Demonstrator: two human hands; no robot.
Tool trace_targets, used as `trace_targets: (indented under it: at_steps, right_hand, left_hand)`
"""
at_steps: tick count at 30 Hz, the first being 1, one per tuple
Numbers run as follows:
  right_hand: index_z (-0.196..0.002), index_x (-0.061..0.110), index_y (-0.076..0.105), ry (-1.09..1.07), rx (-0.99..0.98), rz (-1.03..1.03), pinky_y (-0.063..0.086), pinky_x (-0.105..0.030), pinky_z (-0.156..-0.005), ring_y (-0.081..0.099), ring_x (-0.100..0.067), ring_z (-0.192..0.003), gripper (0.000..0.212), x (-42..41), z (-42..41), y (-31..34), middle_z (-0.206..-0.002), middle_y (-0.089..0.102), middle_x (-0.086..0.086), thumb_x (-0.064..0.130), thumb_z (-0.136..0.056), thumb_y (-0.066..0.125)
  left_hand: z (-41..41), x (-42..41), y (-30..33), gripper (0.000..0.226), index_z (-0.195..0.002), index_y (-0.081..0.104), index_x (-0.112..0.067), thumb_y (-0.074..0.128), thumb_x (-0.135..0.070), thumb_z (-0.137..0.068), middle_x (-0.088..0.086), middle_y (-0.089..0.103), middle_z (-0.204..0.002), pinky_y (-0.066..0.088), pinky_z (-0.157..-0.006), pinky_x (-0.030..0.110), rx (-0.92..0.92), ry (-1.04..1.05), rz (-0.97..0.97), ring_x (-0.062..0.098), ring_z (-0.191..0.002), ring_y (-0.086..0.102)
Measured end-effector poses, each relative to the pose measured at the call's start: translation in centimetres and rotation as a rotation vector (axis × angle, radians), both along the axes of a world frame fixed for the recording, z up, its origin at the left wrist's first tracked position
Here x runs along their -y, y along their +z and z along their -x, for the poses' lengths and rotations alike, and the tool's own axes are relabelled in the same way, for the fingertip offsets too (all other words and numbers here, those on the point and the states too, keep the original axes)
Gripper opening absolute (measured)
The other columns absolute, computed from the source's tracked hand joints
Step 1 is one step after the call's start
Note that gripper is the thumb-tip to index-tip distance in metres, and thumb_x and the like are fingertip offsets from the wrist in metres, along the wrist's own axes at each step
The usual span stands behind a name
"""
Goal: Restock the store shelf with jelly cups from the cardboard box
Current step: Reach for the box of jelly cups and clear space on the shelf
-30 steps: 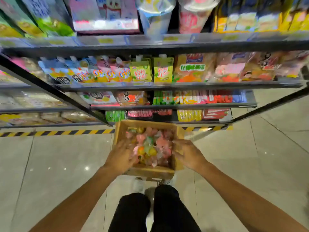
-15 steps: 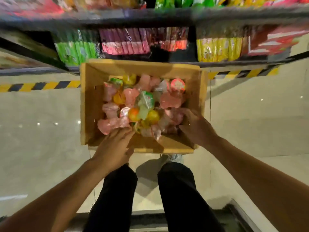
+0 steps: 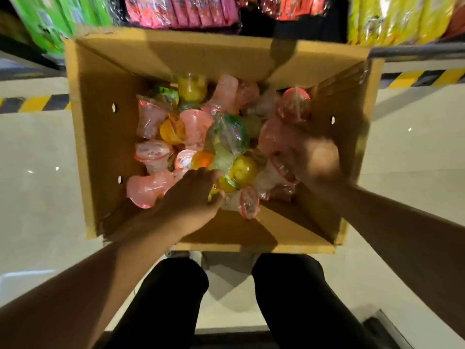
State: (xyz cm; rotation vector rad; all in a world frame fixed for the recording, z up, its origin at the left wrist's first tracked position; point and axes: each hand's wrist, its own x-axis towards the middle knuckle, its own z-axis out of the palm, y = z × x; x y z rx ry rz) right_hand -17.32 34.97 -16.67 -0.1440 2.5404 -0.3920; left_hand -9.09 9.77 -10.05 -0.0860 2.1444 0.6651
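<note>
An open cardboard box [image 3: 105, 147] stands on the floor below the bottom shelf. Inside lies a loose pile of jelly cups [image 3: 226, 137], pink, yellow, orange and green. My left hand [image 3: 191, 197] reaches in over the near wall and rests on the cups with fairly straight fingers. A yellow cup [image 3: 222, 185] shows between its thumb and forefinger. My right hand [image 3: 314, 159] is inside the box at the right, blurred, against pink cups [image 3: 271, 137]. Its fingers are too smeared to read.
Behind the box, the bottom shelf holds green packs [image 3: 50, 18], pink packs [image 3: 181, 11] and yellow packs [image 3: 392, 18]. A yellow-and-black stripe [image 3: 35, 103] runs along the pale tiled floor. My legs in black trousers [image 3: 161, 306] stand just before the box.
My head has dropped much closer to the box, so the upper shelves are out of view. Both hands have moved from the box's near edge into the pile of cups.
</note>
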Motion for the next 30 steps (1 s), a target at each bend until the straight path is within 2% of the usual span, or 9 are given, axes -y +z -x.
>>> trace_targets:
  at_steps: [4, 8, 10, 12, 14, 18, 23, 26, 30]
  right_hand:
    - [-0.116, 0.011, 0.07, -0.498, 0.052, 0.326, 0.053, -0.016, -0.074, 0.07, -0.018, -0.094, 0.052, 0.5, -2.1, 4.6, -0.1, 0.073, 0.005, 0.056, -0.092, 0.061]
    - [-0.115, 0.032, 0.07, -0.744, 0.178, 0.603, 0.061, -0.046, -0.084, 0.072, -0.016, -0.097, 0.025, 3.3, -5.8, 10.3, -0.104, 0.075, 0.006, 0.037, -0.09, 0.074]
    - [-0.107, 0.038, 0.07, -0.732, 0.202, 0.645, 0.059, -0.039, -0.083, 0.07, -0.01, -0.096, 0.016, 4.7, -7.2, 11.8, -0.101, 0.075, 0.012, 0.036, -0.091, 0.073]
    - [-0.107, 0.039, 0.068, -0.759, 0.27, 0.657, 0.054, -0.021, -0.076, 0.068, 0.0, -0.095, 0.015, 6.0, -8.2, 12.9, -0.1, 0.073, 0.018, 0.04, -0.092, 0.072]
    - [-0.117, 0.031, 0.068, -0.751, 0.322, 0.671, 0.052, -0.015, -0.076, 0.066, 0.003, -0.099, 0.028, 6.7, -8.8, 12.8, -0.107, 0.071, 0.018, 0.043, -0.092, 0.07]
    - [-0.126, 0.023, 0.064, -0.687, 0.355, 0.622, 0.058, -0.039, -0.09, 0.068, -0.005, -0.103, 0.037, 5.8, -8.7, 10.0, -0.112, 0.071, 0.012, 0.037, -0.093, 0.071]
    - [-0.139, 0.02, 0.052, -0.702, 0.232, 0.262, 0.054, -0.03, -0.094, 0.065, -0.017, -0.117, 0.064, 2.4, -8.4, 5.3, -0.126, 0.069, 0.0, 0.035, -0.084, 0.081]
    - [-0.143, 0.022, 0.046, -0.673, 0.404, 0.183, 0.049, -0.026, -0.088, 0.064, -0.026, -0.119, 0.074, 1.9, -9.0, 1.8, -0.125, 0.068, -0.006, 0.032, -0.08, 0.084]
    - [-0.145, 0.037, 0.034, -0.669, 0.302, 0.183, 0.051, -0.034, -0.088, 0.06, -0.033, -0.121, 0.074, 3.3, -9.7, -2.5, -0.134, 0.06, -0.009, 0.035, -0.086, 0.077]
  left_hand:
    - [0.1, -1.7, 2.7, 0.037, -0.131, 0.054, -0.029, 0.059, -0.041, -0.097, -0.002, 0.064, -0.127, 0.048, -0.091, 0.023, 0.186, 0.419, -0.184, 0.015, -0.117, 0.06]
    - [0.0, -3.7, 5.5, 0.101, -0.141, 0.044, -0.035, 0.068, -0.084, -0.056, -0.002, 0.057, -0.139, 0.048, -0.106, 0.046, 0.386, 0.865, -0.383, 0.018, -0.125, 0.058]
    - [0.0, -5.0, 5.8, 0.088, -0.144, 0.043, -0.028, 0.078, -0.063, -0.072, 0.005, 0.058, -0.139, 0.058, -0.093, 0.035, 0.396, 1.059, -0.42, 0.004, -0.109, 0.067]
    - [0.0, -5.8, 5.8, 0.047, -0.134, 0.051, -0.021, 0.07, -0.029, -0.092, 0.006, 0.064, -0.123, 0.054, -0.06, 0.011, 0.317, 1.21, -0.382, -0.016, -0.067, 0.064]
    - [-0.5, -5.9, 5.2, 0.034, -0.113, 0.058, -0.034, 0.075, -0.034, -0.083, -0.007, 0.067, -0.106, 0.05, -0.055, 0.012, 0.235, 1.244, -0.3, -0.015, -0.06, 0.062]
    - [-1.0, -4.1, 4.0, 0.047, -0.12, 0.056, -0.034, 0.081, -0.036, -0.08, -0.013, 0.066, -0.107, 0.057, -0.087, 0.038, 0.224, 1.264, -0.293, 0.007, -0.094, 0.067]
    - [-0.5, -1.5, 1.3, 0.052, -0.129, 0.053, -0.029, 0.08, -0.026, -0.084, -0.016, 0.062, -0.09, 0.051, -0.058, 0.016, 0.093, 1.021, -0.152, 0.002, -0.081, 0.063]
    - [-1.0, -0.4, -0.6, 0.056, -0.13, 0.051, -0.027, 0.081, -0.024, -0.083, -0.008, 0.066, -0.1, 0.057, -0.073, 0.031, 0.062, 0.947, -0.145, 0.014, -0.094, 0.068]
    - [-2.1, 0.4, -2.6, 0.064, -0.135, 0.047, -0.031, 0.083, -0.032, -0.082, -0.002, 0.066, -0.119, 0.057, -0.087, 0.041, 0.038, 0.854, -0.152, 0.018, -0.103, 0.067]
